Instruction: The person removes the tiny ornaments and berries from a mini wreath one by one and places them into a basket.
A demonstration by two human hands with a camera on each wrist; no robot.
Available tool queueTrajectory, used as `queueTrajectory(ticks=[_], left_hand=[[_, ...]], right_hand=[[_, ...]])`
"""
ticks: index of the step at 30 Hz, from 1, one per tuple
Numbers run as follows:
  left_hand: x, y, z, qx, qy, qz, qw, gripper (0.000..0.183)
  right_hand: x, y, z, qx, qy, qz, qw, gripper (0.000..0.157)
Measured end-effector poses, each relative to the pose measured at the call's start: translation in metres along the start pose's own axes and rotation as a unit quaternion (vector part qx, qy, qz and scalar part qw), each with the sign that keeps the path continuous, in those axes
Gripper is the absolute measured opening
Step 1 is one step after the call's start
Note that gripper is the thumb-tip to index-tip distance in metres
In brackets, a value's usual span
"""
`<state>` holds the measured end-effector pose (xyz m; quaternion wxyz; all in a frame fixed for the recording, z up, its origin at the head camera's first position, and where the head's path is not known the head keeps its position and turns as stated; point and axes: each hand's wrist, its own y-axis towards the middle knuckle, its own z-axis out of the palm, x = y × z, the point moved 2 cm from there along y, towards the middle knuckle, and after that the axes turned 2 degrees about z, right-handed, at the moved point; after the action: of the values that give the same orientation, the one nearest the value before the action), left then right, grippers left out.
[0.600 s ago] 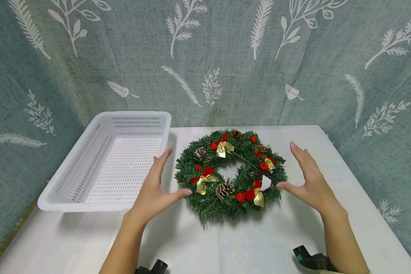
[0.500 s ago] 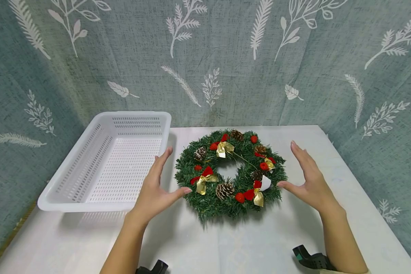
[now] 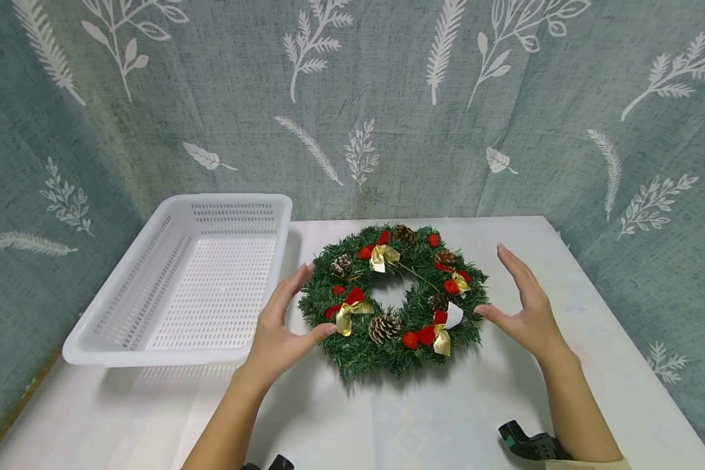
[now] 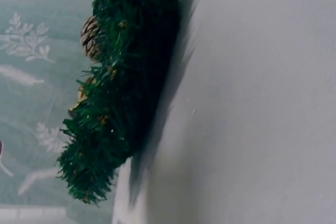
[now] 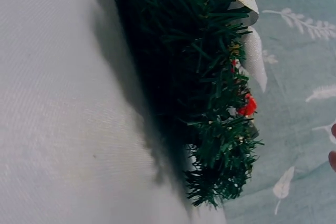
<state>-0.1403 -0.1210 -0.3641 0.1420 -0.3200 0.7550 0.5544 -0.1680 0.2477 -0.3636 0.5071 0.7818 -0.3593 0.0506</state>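
A green Christmas wreath (image 3: 346, 356) lies flat on the white table, dressed with pine cones, red berries and gold-and-red bows. My left hand (image 3: 284, 326) is at its left side, thumb tip over the wreath's edge and fingers spread along the rim. On the other side my right hand (image 3: 525, 310) hovers with thumb and fingers apart, its thumb tip close to the wreath's right edge. The left wrist view shows the wreath (image 4: 126, 61) from the side, with fingertips at the top. In the right wrist view the wreath (image 5: 184, 66) stands close, a white ribbon end sticking out.
A white perforated plastic basket (image 3: 123, 358) stands at the left of the table (image 3: 405, 424), near my left hand. Behind rises a grey-green curtain (image 3: 399, 150) with white leaf prints. Black camera mounts sit on both wrists.
My left hand has moved right, its thumb and fingertips now overlapping the wreath's left edge. The right hand has barely shifted, and the wreath and basket stay where they were.
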Motion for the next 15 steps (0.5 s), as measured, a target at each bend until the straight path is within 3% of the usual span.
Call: queueTrajectory(ticks=[6,9,15], left_hand=[[-0.002,-0.002,0.009,0.001,-0.019,0.010,0.9998,0.084],[-0.003,-0.004,0.013,0.012,-0.022,0.001,0.9997,0.083],[-0.002,-0.007,0.021,0.022,-0.021,-0.012,0.9995,0.083]], right_hand=[[0.008,0.002,0.002,0.005,0.048,0.044,0.998,0.083],[0.014,0.003,0.003,0.021,0.060,0.094,0.994,0.074],[0.010,-0.001,0.005,0.060,0.057,0.201,0.976,0.074]])
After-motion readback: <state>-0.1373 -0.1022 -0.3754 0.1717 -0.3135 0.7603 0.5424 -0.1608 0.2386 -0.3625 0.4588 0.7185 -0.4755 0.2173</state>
